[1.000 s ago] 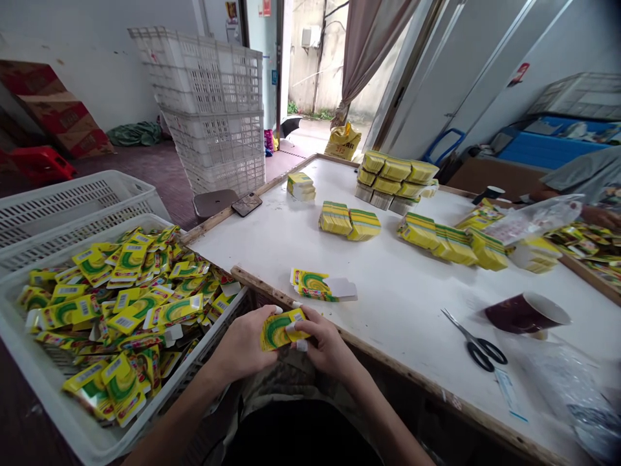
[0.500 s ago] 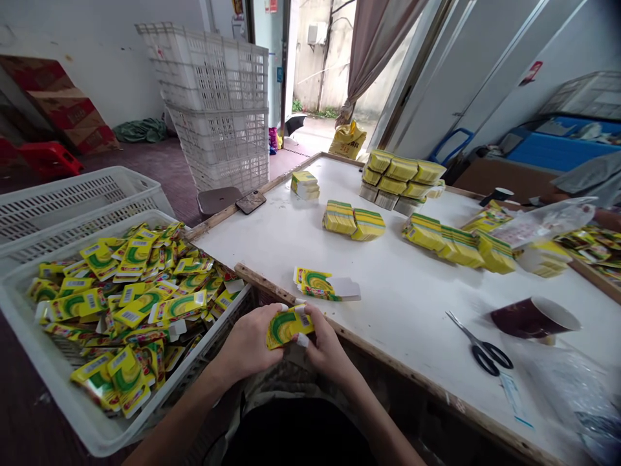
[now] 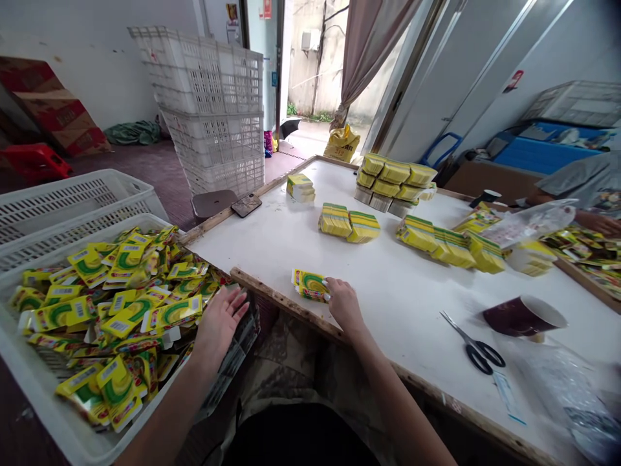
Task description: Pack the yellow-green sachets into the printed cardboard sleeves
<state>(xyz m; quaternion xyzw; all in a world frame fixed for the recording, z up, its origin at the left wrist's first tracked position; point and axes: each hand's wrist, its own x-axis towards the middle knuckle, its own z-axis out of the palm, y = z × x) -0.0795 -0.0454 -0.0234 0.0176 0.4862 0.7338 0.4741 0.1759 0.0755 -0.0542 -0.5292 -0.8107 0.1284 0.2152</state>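
Note:
My left hand (image 3: 220,327) is open, palm up and fingers apart, beside the right rim of a white plastic crate (image 3: 191,353). It holds nothing. The crate is heaped with small yellow-and-green cartons (image 3: 129,323); one blurred carton (image 3: 147,268) shows over the pile. My right hand (image 3: 343,303) reaches over the table edge, its fingers closed on the right end of a yellow carton (image 3: 310,285) lying on the white table (image 3: 272,243). The hand hides that end of the carton.
Stacked yellow bundles (image 3: 395,178) and rows of bundles (image 3: 349,222) stand farther back. Scissors (image 3: 473,346), a dark cup (image 3: 524,316) and clear plastic (image 3: 577,395) lie to the right. A phone (image 3: 246,205) rests at the left edge. Another person's arm (image 3: 563,194) shows far right.
The carton that both hands held is out of them. My left hand has moved left to the crate and opened; my right hand has moved up and right onto the carton on the table.

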